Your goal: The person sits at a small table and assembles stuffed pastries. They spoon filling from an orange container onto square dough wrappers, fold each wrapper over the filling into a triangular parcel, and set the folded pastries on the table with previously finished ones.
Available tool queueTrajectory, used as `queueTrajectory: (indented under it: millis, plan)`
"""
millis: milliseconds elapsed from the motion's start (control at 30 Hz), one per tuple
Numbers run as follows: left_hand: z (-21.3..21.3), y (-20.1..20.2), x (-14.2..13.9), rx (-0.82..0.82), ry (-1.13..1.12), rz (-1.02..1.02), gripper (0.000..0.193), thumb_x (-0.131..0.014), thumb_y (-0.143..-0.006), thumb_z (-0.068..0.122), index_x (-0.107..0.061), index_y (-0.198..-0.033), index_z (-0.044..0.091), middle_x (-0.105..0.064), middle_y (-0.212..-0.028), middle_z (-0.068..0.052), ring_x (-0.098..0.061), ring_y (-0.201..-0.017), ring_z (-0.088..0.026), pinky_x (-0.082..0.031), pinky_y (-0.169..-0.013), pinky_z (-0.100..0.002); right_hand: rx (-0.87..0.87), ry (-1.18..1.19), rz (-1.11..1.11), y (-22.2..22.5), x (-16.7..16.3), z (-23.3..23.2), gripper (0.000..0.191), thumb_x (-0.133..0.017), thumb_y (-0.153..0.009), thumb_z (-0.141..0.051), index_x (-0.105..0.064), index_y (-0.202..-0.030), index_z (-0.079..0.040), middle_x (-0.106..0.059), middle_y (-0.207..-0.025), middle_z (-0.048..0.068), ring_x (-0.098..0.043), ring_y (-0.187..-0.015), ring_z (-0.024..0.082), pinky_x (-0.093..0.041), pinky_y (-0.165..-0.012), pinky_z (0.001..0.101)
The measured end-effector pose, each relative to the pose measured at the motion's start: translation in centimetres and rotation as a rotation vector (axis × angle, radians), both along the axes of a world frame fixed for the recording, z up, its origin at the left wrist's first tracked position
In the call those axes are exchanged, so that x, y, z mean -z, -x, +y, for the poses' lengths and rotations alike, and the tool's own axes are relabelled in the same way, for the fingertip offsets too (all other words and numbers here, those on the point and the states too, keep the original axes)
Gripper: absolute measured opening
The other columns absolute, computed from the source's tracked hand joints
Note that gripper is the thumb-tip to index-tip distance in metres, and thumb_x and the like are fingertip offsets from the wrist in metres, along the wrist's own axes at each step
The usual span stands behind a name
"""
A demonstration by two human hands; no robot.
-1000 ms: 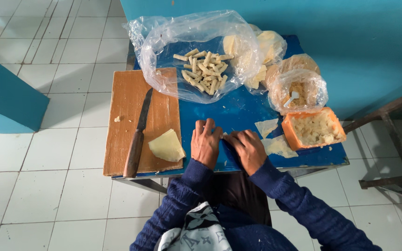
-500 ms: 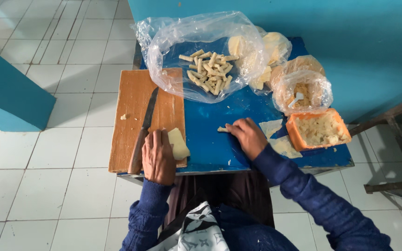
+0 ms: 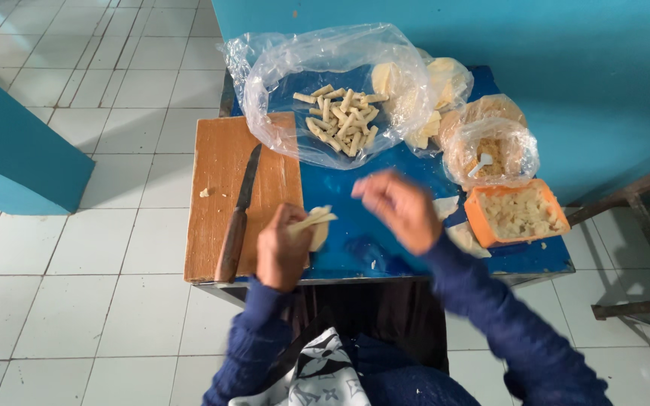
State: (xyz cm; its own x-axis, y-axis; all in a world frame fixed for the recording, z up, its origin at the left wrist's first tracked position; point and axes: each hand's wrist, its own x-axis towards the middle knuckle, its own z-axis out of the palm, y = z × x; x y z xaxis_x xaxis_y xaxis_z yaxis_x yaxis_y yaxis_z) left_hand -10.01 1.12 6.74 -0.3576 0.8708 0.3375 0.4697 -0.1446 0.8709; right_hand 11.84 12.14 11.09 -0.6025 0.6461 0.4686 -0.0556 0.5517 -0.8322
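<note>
At the far left of the blue bench lies a wooden cutting board, its long side running away from the person. A small pale crumb sits near the board's left edge. On the board rests a knife, long axis nearly straight front to back and leaning slightly: the wooden handle is towards the person, the dark blade pointing away and a little to the right.

Just right of the handle, the left hand hovers over the board's near right corner. Its fingers are closed around a thin, pale sheet of dough, which sticks out to the right of the hand. The sheet's long axis runs roughly left to right, tilted up slightly at its free end, and it hangs over the line where board meets bench.

Next comes the right hand, above the bench and apart from the sheet. It is blurred; the fingers look loosely curled and seem empty, though I cannot tell for sure.

Behind the hands an open clear plastic bag holds a heap of short dough sticks. Further right are more bags with pale pieces, then an orange tub filled with crumbly filling near the right edge.
</note>
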Motion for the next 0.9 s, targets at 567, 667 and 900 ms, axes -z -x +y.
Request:
queueTrajectory:
  millis: [567, 667, 900]
  plan:
    - [2.8, -9.6, 5.5, 0.281, -0.206, -1.058, 0.016, -0.056, -0.106, 0.015, -0.058, -0.112, -0.001, -0.065, -0.107, -0.006, -0.062, -0.1, -0.012, -0.051, -0.093, -0.029, 0.473, -0.308, -0.209, -0.8, 4.2, -3.9, 0.015, -0.077, -0.09, -0.01, -0.071, -0.103, -0.006, -0.074, -0.109, 0.008, -0.073, -0.098, 0.024, -0.057, -0.08, 0.0296]
    - [2.4, -9.6, 5.3, 0.267, -0.165, -1.038, 0.014, -0.061, -0.102, 0.01, -0.056, -0.111, 0.001, -0.066, -0.106, -0.007, -0.064, -0.098, -0.012, -0.052, -0.088, -0.028, 0.316, 0.064, -0.181, -2.2, 5.1, -2.8, 0.013, -0.069, -0.095, -0.009, -0.073, -0.106, -0.003, -0.075, -0.104, 0.005, -0.073, -0.088, 0.015, -0.057, -0.076, 0.0254]
    - [2.5, -9.6, 5.7, 0.262, -0.141, -1.007, 0.018, -0.071, -0.096, 0.004, -0.059, -0.107, -0.002, -0.068, -0.102, -0.008, -0.066, -0.093, -0.011, -0.054, -0.081, -0.026, 0.142, 0.489, -0.126, -3.4, 6.9, -1.2, 0.016, -0.074, -0.093, -0.009, -0.073, -0.105, 0.002, -0.071, -0.098, 0.002, -0.065, -0.087, 0.008, -0.054, -0.08, 0.0243]
